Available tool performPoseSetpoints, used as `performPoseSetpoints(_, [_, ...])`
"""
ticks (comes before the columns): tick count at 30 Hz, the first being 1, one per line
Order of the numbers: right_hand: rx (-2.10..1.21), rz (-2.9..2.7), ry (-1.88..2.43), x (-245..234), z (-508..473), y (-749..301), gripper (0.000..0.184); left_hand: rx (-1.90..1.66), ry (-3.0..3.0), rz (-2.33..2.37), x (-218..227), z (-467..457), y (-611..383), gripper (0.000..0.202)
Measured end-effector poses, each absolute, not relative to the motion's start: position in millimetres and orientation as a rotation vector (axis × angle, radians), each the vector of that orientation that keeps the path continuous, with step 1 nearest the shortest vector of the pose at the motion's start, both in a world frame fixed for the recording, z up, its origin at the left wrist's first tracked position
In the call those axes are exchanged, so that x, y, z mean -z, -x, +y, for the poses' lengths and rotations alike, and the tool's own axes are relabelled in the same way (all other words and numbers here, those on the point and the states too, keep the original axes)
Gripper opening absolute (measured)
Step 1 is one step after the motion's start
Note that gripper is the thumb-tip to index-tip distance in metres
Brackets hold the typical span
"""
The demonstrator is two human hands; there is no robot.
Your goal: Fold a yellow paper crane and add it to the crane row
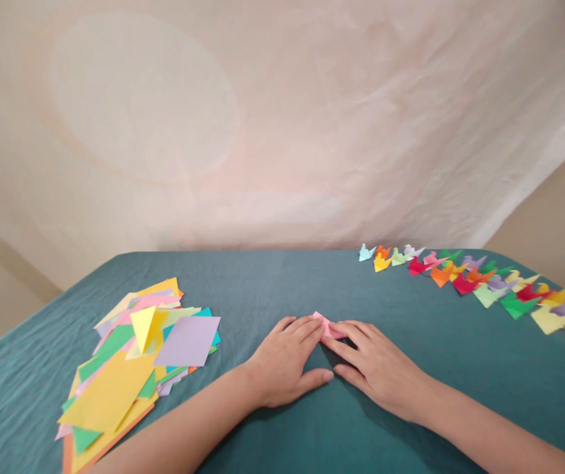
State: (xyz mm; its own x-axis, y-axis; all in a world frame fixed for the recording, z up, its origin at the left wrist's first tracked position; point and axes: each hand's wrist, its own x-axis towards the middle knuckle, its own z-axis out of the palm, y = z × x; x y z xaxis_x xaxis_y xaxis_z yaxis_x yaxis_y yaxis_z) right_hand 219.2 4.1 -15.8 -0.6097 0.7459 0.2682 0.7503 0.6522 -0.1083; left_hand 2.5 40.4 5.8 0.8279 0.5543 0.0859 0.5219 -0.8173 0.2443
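A small folded piece of pink paper (pixel 318 317) lies on the green-blue cloth near the middle of the table, mostly covered by fingers. My left hand (pixel 285 359) rests palm down, its fingers stretched flat over the paper's left side and its thumb held apart. From the right, my right hand (pixel 374 362) lays its fingertips on the paper's other side, fingers slightly spread, thumb low and close to the left thumb. Neither hand pinches the paper between thumb and fingers. Its exact folds under the fingers are hidden.
To the left lies a loose pile of coloured paper sheets (pixel 114 388), with a lilac square (pixel 188 341) and a creased yellow piece (pixel 143 326) on top. Several folded paper cranes (pixel 490 295) stand in rows at the back right. A pale cloth (pixel 282 118) hangs behind the table.
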Motion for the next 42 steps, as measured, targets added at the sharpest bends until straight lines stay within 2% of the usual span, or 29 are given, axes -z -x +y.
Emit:
performPoseSetpoints(12, [0.009,-2.561,1.2,15.1,6.0,-217.9,0.041,-0.17,-2.837,0.821,-8.3,42.6,-3.0,0.062])
performPoseSetpoints(26, [0.119,-2.508,1.25,11.3,7.4,-228.5,0.025,-0.126,-2.9,0.843,-7.7,42.0,-3.5,0.067])
performPoseSetpoints(35, [0.231,-2.477,1.326,10.7,8.0,-236.8,0.024,-0.124,-2.906,0.847,-5.2,43.0,-3.1,0.068])
performPoseSetpoints(42, [0.19,-2.403,1.256,12.3,8.3,-237.9,0.023,-0.13,-2.905,0.846,-5.0,43.6,-2.8,0.068])
